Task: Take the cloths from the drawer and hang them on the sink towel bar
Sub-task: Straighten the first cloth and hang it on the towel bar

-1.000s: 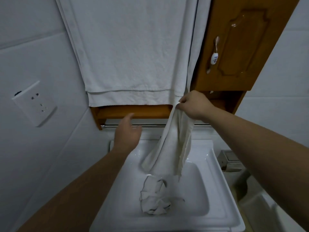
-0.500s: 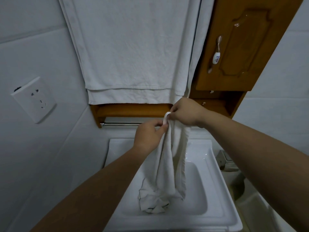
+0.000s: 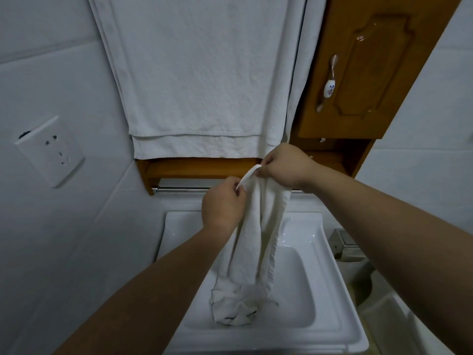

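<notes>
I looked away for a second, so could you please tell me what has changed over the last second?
The left hand, open near the towel bar a second ago, moved right and took a grip on the hanging cloth beside the right hand; both now pinch its top edge. The right hand kept its hold. The crumpled cloth in the sink and the large towel above stayed put.

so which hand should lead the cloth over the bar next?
Probably the right hand: it pinches the cloth edge higher, above the towel bar. The left hand grips lower, in front of the bar.
</notes>
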Tool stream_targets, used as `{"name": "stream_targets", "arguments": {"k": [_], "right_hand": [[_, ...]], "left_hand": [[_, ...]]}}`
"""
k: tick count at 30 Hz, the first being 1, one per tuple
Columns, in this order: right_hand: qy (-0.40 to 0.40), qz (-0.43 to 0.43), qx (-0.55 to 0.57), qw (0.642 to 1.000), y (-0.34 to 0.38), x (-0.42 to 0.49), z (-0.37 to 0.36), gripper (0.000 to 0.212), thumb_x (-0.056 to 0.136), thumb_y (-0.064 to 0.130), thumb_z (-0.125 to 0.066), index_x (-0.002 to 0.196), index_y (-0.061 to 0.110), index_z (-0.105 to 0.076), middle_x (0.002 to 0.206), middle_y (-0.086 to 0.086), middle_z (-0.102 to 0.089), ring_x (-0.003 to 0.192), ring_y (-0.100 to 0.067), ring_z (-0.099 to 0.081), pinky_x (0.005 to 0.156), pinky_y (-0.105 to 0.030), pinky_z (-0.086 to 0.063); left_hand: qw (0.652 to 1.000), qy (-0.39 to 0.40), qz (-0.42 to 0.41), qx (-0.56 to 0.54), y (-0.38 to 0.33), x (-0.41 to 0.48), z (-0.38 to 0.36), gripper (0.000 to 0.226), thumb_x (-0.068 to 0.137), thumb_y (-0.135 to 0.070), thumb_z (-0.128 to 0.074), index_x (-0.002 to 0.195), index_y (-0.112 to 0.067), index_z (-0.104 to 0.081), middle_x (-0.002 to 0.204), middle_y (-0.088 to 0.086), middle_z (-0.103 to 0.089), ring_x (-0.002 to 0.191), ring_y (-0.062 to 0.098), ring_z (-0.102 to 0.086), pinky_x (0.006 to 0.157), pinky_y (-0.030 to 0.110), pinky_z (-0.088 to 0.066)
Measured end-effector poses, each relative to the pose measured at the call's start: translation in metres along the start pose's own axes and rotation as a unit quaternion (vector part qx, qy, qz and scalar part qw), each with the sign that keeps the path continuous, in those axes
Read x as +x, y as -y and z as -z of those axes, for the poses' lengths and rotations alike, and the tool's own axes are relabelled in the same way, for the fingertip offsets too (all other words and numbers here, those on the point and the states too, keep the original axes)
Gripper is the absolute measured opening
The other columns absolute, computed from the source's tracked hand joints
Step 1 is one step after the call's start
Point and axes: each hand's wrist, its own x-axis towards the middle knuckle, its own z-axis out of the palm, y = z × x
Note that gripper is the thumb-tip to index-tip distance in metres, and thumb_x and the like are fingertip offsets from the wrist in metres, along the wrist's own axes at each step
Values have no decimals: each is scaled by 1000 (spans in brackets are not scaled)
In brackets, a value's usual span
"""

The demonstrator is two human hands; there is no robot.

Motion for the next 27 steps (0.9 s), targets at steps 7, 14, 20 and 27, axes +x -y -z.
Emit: {"name": "stream_targets", "arguments": {"k": [7,14,20,27], "right_hand": [[-2,-4,32,999,6,-4,-3,17,87,24,-72,80,9,-79,71,-2,-67,62,-11,-56,53,-24,-39],[-24,-3,114,993,11,-6,9,33,86,17,-73,70,-10,-64,60,-8,-46,54,-17,-41,52,-27,-34],[-40,-3,150,988,7,-7,21,53,89,17,-72,40,17,-51,41,10,-38,40,-7,-36,51,-28,-35],[-62,-9,187,980,0,-7,28,33,87,21,-74,75,-9,-67,73,-14,-55,68,-24,-54,64,-35,-46]], "left_hand": [[999,-23,19,15,1,3,2,12,96,-36,-56,97,-27,-64,91,-12,-61,82,9,-56,65,24,-42],[996,-4,92,-12,15,5,1,5,93,-28,-58,89,-29,-54,80,-10,-59,69,6,-54,50,20,-36],[990,-9,137,-32,36,6,1,9,92,-25,-60,83,-25,-58,77,-6,-61,67,8,-55,51,21,-36],[987,14,124,-102,53,-2,1,20,91,-22,-65,111,-22,-62,103,-3,-65,90,13,-61,72,25,-47]]}}
